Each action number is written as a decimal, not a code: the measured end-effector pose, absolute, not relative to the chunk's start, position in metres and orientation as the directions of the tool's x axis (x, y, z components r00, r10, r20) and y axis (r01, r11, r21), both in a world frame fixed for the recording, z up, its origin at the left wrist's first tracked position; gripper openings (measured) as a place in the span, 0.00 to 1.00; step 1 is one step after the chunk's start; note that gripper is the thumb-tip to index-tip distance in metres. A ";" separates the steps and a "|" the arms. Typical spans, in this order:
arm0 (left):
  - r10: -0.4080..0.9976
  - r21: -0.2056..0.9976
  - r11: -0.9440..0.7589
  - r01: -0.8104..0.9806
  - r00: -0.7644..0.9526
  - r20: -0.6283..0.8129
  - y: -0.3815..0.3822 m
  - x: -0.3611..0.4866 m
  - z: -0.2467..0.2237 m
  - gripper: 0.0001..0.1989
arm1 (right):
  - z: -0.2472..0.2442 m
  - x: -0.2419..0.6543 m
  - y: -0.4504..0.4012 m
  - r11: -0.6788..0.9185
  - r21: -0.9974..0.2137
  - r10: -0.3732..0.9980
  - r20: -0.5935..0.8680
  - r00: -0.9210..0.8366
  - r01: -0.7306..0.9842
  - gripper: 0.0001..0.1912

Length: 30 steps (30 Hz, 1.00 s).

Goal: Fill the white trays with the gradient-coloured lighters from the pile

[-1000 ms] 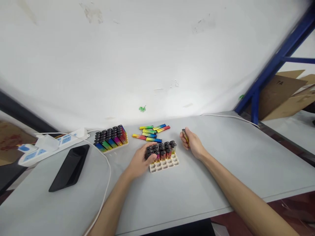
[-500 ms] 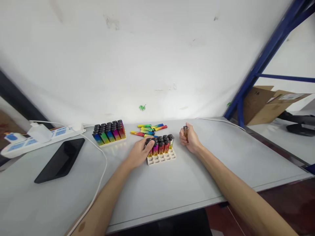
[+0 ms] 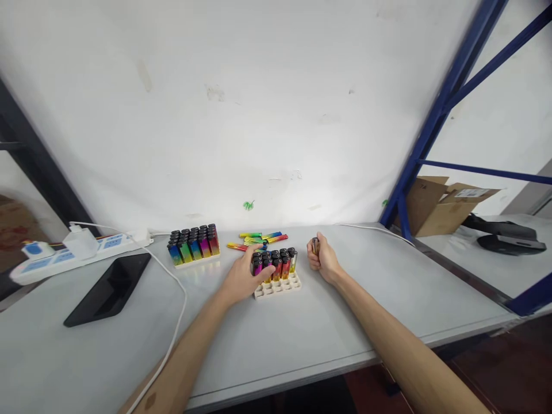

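Note:
My right hand is closed in a fist around a lighter, its upper part showing between thumb and fingers, just above the table to the right of a pale tray. In this tray stand black-topped lighters in pink, red, orange and yellow; the front row of holes has none. My left hand is at the tray's left side, thumb and index finger spread around the left-hand lighters. Whether they touch them I cannot tell. Behind the tray lie several loose shiny coloured strips or sleeves.
A second tray of upright rainbow lighters stands left, near the wall. Further left are a black phone and a power strip with plugs. A white cable crosses the table and my left forearm. Cardboard boxes stand behind a blue frame at right.
The view has shifted, so the scene sits a little lower. My left thumb and index finger have spread apart over the lighters. The right hand still holds its lighter.

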<state>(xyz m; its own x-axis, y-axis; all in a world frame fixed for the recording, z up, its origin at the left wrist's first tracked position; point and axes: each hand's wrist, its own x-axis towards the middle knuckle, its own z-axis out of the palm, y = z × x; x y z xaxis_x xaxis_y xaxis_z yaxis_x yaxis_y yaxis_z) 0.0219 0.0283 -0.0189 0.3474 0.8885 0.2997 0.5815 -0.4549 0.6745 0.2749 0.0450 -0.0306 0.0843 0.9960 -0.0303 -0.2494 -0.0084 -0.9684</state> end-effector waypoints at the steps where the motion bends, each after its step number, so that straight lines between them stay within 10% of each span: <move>1: 0.891 0.671 -0.452 0.588 0.336 0.306 0.027 0.023 -0.018 0.34 | -0.030 0.275 0.044 -0.017 -0.969 0.997 -0.036 0.073 -0.245 0.21; 17: 0.726 0.541 -0.581 0.608 0.088 0.682 0.042 0.019 -0.017 0.21 | -0.016 0.271 0.030 0.176 -0.983 0.983 0.172 -0.058 0.059 0.19; 30: 0.865 0.317 -0.443 0.839 0.307 0.396 0.144 0.012 -0.020 0.22 | 0.003 0.278 0.017 0.248 -0.968 0.960 0.243 -0.142 0.019 0.16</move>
<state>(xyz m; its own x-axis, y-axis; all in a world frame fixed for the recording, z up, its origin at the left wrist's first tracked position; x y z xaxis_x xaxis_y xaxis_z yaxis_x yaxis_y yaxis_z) 0.0125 0.1436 -0.0198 0.3070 0.8655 0.3958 0.8388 -0.4426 0.3171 0.2779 0.0165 0.0030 -0.1415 0.9596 0.2433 0.0189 0.2484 -0.9685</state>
